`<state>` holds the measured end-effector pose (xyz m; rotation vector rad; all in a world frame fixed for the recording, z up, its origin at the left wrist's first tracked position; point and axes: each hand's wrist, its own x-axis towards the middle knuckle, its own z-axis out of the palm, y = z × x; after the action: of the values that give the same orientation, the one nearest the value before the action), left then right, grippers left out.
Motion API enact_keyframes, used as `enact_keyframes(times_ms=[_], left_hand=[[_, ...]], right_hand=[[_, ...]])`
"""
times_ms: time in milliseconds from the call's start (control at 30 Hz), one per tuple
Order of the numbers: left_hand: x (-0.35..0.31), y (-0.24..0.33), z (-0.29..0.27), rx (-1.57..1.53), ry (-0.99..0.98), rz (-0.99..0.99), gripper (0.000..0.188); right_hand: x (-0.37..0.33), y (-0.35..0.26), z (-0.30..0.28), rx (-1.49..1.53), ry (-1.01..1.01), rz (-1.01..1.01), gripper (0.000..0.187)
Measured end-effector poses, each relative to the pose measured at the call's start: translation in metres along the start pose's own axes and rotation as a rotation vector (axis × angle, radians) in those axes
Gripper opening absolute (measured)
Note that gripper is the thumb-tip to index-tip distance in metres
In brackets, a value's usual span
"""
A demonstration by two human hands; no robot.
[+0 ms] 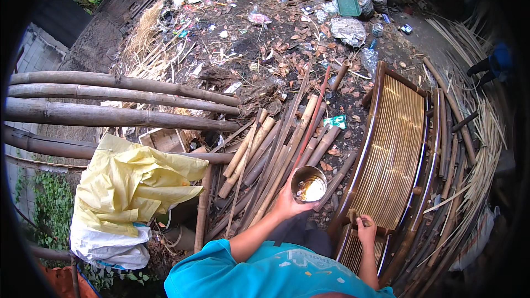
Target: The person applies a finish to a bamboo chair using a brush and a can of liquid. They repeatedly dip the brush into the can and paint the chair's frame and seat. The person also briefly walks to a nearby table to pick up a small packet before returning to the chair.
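My left hand (286, 204) is wrapped round an open metal can (300, 174), whose mouth faces up and shows a little amber liquid and a bright shine inside. On the right, my right hand (366, 228) pinches what looks like a small brush (354, 216), its brown head against the bamboo bench (386, 149). Glossy slats run along the bench, framed by dark brown bamboo poles. My right hand is over the bench's near part, by a crosswise pole. The brush is small and partly hidden by my fingers.
Cut bamboo poles (298, 132) lie piled ahead of me. Long thick poles (110, 113) reach in from the left, with yellow sacking (132, 176) over them. Split bamboo strips (475, 171) lie right of the bench. A green basket (347, 4) and litter are farther off.
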<state>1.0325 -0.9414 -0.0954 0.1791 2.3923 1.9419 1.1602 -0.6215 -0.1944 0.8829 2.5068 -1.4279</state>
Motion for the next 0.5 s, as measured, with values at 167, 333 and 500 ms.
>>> enact_keyframes(times_ms=[167,333,500], left_hand=[[-0.011,0.049,0.003,0.192,-0.185,0.136,0.113],[-0.011,0.079,0.009,0.054,-0.283,0.163,0.107],[0.015,0.103,0.009,0.045,-0.337,0.263,0.106]], right_hand=[[-0.031,-0.124,-0.055,0.254,0.139,-0.297,0.023],[-0.071,-0.209,-0.063,0.050,0.261,-0.841,0.029],[-0.094,-0.254,-0.043,-0.093,0.220,-0.998,0.032]])
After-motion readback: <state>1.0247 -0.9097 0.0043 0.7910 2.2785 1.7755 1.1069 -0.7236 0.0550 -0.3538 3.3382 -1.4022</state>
